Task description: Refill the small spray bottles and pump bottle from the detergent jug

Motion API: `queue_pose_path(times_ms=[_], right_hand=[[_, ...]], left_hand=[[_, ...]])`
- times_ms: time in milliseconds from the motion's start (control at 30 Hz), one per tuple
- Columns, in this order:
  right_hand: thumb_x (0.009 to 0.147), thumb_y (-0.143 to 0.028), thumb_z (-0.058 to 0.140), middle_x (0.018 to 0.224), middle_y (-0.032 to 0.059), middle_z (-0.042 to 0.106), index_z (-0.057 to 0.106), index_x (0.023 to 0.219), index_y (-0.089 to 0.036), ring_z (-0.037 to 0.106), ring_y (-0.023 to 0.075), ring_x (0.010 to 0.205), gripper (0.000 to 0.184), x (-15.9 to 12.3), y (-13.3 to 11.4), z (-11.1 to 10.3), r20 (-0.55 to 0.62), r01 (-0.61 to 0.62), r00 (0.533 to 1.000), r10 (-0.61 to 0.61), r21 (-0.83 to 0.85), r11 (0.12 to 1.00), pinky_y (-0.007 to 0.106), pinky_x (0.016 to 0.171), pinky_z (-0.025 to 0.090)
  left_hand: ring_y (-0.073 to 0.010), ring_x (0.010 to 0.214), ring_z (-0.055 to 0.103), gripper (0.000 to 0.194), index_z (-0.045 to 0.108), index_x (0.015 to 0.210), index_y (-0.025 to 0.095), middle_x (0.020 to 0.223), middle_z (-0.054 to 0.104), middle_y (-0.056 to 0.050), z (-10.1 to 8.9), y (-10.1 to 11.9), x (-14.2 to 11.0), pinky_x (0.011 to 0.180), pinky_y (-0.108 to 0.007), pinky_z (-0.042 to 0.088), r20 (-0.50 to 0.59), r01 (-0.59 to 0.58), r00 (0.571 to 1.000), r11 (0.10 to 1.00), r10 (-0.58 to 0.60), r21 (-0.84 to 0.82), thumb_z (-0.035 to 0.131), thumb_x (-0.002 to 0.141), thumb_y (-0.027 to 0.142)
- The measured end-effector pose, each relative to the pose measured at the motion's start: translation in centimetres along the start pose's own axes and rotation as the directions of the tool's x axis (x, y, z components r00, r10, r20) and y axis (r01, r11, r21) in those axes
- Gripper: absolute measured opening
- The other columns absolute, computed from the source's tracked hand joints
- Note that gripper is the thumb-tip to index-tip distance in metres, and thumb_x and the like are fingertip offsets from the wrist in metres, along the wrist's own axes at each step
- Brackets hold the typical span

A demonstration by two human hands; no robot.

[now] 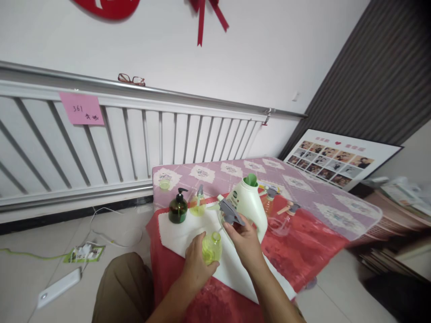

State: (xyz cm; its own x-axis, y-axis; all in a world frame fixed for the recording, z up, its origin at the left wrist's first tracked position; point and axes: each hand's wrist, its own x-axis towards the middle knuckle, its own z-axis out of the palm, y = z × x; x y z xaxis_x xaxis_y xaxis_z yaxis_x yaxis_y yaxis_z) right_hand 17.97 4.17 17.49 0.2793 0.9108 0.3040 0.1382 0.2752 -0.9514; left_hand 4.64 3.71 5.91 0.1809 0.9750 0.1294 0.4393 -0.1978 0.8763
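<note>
My left hand [196, 260] is wrapped round a small clear bottle of yellow-green liquid [212, 247], holding it over the white mat [175, 233]. My right hand [245, 242] pinches a grey spray trigger head [230, 211] just above that bottle; its thin tube points down toward the bottle's mouth. Right behind my right hand stands a large white jug with a green spout [247, 202].
A dark green pump bottle [178, 207], a small spray bottle [198, 204] and other small bottles [281, 215] stand on the red-clothed table [303, 246]. A small cup [164, 183] sits at the far left corner. The radiator [117, 143], floor cables and a power strip [59, 287] lie to the left.
</note>
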Motion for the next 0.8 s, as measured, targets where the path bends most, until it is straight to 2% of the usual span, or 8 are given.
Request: queue_pose_path(times_ms=[167, 433, 633, 800], right_hand=[[0.072, -0.039, 0.072, 0.093, 0.0038, 0.073, 0.066, 0.096, -0.025, 0.064, 0.0213, 0.084, 0.029, -1.3, 2.4, 0.5, 0.07, -0.082, 0.994, 0.082, -0.009, 0.997, 0.035, 0.077, 0.05], [0.073, -0.037, 0.072, 0.106, 0.0043, 0.073, 0.064, 0.105, -0.029, 0.065, 0.0232, 0.098, 0.034, -2.3, 4.0, 0.3, 0.149, -0.174, 0.974, 0.172, 0.003, 0.985, 0.04, 0.091, 0.047], [0.079, -0.037, 0.067, 0.112, 0.0043, 0.069, 0.064, 0.107, -0.03, 0.061, 0.0233, 0.106, 0.03, -2.3, 4.4, -0.4, 0.251, -0.134, 0.957, 0.144, -0.055, 0.989, 0.041, 0.097, 0.043], [0.079, -0.037, 0.067, 0.115, 0.0049, 0.068, 0.065, 0.107, -0.031, 0.061, 0.0237, 0.106, 0.029, -2.1, 4.1, -0.5, 0.304, -0.121, 0.941, 0.147, -0.102, 0.987, 0.041, 0.096, 0.044]], left_hand=[[-0.0285, 0.126, 0.043, 0.078, 0.034, 0.132, 0.017, 0.135, 0.047, -0.013, 0.6, -0.7, -0.2, 0.107, -0.042, 0.031, -0.043, -0.034, 0.999, 0.999, 0.034, -0.002, 0.064, 0.061, 0.026], [-0.0272, 0.126, 0.041, 0.076, 0.034, 0.132, 0.018, 0.133, 0.047, -0.012, 0.5, -0.8, -0.3, 0.107, -0.042, 0.031, -0.031, -0.066, 0.997, 0.998, 0.065, -0.024, 0.062, 0.062, 0.024], [-0.0275, 0.124, 0.042, 0.076, 0.034, 0.131, 0.02, 0.132, 0.048, -0.011, 0.1, -0.3, -0.2, 0.105, -0.043, 0.032, 0.0, -0.035, 0.999, 0.999, 0.035, -0.034, 0.064, 0.061, 0.023], [-0.0281, 0.124, 0.042, 0.075, 0.034, 0.13, 0.019, 0.132, 0.048, -0.011, -0.2, 0.0, -0.2, 0.105, -0.045, 0.031, 0.024, -0.012, 1.0, 1.0, 0.013, -0.018, 0.064, 0.061, 0.023]])
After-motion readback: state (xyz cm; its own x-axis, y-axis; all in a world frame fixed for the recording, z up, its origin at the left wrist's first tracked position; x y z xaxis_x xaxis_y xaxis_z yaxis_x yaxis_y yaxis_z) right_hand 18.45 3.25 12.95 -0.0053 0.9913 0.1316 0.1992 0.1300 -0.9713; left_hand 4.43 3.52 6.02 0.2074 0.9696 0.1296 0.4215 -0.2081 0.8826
